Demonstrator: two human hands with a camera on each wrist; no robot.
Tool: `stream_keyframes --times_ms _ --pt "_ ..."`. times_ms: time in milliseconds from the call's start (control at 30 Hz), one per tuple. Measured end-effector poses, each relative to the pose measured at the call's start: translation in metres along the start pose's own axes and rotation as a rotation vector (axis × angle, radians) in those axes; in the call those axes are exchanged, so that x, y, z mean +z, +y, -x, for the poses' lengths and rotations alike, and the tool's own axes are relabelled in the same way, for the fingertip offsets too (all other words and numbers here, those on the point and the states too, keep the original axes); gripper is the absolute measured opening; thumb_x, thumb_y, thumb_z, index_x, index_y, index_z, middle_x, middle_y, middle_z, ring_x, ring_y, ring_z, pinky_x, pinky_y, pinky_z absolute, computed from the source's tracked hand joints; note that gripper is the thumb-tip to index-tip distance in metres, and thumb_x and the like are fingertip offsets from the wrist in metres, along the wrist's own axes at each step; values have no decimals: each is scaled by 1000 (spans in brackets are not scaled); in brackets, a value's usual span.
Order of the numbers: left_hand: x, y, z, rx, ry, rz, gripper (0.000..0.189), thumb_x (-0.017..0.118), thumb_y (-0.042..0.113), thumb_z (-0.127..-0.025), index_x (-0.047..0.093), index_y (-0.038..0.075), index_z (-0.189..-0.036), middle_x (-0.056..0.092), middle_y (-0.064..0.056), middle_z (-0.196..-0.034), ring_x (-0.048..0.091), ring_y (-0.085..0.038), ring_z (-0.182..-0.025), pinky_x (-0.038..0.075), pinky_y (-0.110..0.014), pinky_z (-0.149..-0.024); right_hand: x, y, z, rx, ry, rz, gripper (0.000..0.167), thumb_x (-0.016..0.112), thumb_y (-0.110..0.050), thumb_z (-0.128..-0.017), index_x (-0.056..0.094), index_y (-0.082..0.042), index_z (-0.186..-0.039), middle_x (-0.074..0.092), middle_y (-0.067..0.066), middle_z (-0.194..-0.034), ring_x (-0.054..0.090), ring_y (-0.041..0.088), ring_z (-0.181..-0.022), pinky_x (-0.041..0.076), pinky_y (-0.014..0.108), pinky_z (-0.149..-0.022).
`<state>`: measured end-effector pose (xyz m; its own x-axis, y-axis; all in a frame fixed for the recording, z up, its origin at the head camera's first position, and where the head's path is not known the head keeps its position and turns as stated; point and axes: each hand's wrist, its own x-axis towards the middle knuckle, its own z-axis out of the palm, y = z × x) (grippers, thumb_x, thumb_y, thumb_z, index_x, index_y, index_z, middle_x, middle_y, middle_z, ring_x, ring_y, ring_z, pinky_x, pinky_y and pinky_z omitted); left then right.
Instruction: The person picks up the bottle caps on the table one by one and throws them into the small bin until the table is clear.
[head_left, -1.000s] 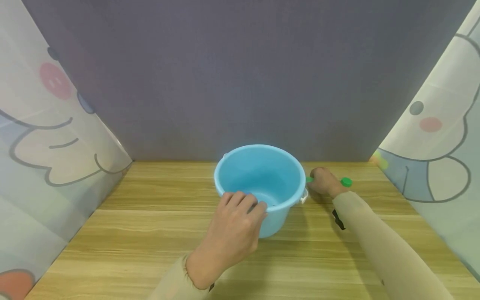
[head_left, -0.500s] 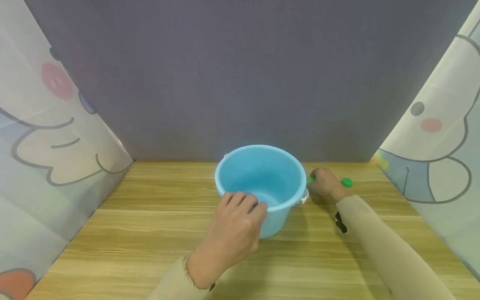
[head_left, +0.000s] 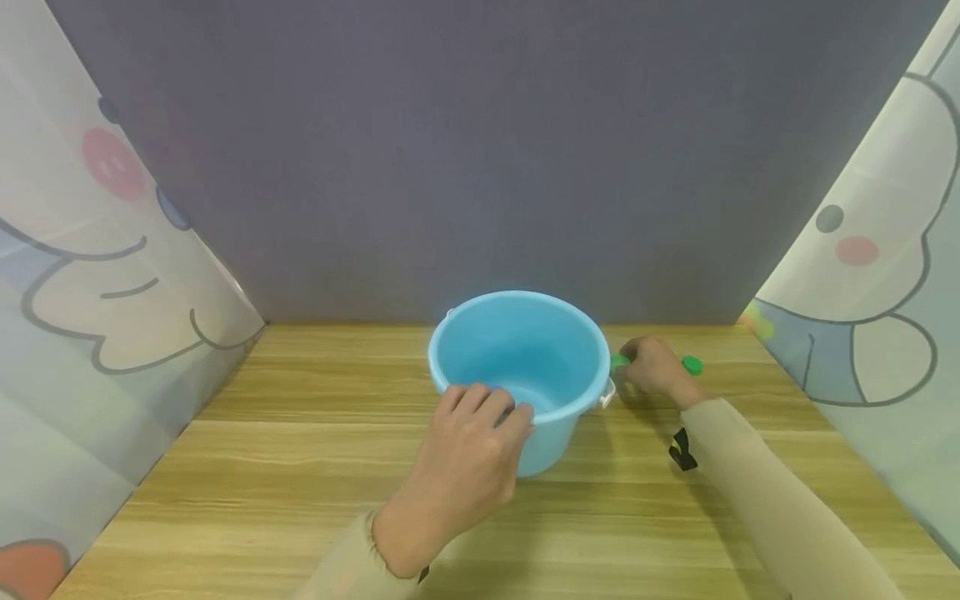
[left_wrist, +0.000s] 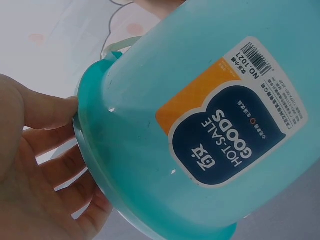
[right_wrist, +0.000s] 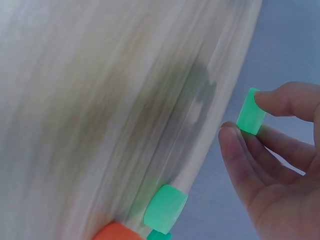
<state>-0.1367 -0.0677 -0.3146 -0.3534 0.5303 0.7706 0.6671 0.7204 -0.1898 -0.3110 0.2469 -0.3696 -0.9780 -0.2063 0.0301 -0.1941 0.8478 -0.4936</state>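
A light blue bucket stands upright on the wooden table. My left hand grips its near rim, thumb outside in the left wrist view, with the labelled bucket wall beside it. Just right of the bucket, my right hand pinches a small green bottle cap between thumb and fingers. In the head view that cap shows between the fingertips and the bucket. A second green cap lies on the table behind the right wrist. The bucket's bottom is partly hidden by its near wall and my left hand.
The right wrist view shows another green cap on the table, an orange piece and a sliver of green at the lower edge. A white handle joint juts from the bucket's right side. A grey panel rises behind the table.
The right hand has shifted very slightly, and the cap at its fingertips has turned from a thin edge to a rounder face. The left hand and the bucket stay put.
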Motion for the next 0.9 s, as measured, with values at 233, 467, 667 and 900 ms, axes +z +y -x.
stream_keyframes --times_ms 233,467,667,900 --pt "0 0 0 2 1 -2 7 65 7 -86 64 13 -81 57 -1 -76 55 -21 -74 44 -34 -71 1 -3 6 7 17 -51 47 68 -14 -92 59 15 -127 63 33 -121 62 48 -108 52 59 -90" --pt "0 0 0 3 -2 5 6 66 8 -86 65 12 -82 57 -1 -76 55 -22 -74 44 -35 -71 1 -7 10 11 35 -110 48 68 -18 -94 58 12 -129 63 31 -123 64 44 -107 55 54 -87" --pt "1 0 0 8 1 -6 10 67 4 -80 65 13 -82 57 0 -75 55 -21 -73 44 -34 -71 4 -7 14 -4 62 -159 48 70 -21 -94 60 11 -127 63 31 -123 64 44 -108 56 52 -87" --pt "1 0 0 11 12 -12 11 65 2 -78 64 13 -81 56 0 -75 55 -21 -73 44 -34 -70 8 -3 18 5 95 -207 46 70 -24 -94 63 7 -127 63 29 -124 63 43 -109 55 52 -89"
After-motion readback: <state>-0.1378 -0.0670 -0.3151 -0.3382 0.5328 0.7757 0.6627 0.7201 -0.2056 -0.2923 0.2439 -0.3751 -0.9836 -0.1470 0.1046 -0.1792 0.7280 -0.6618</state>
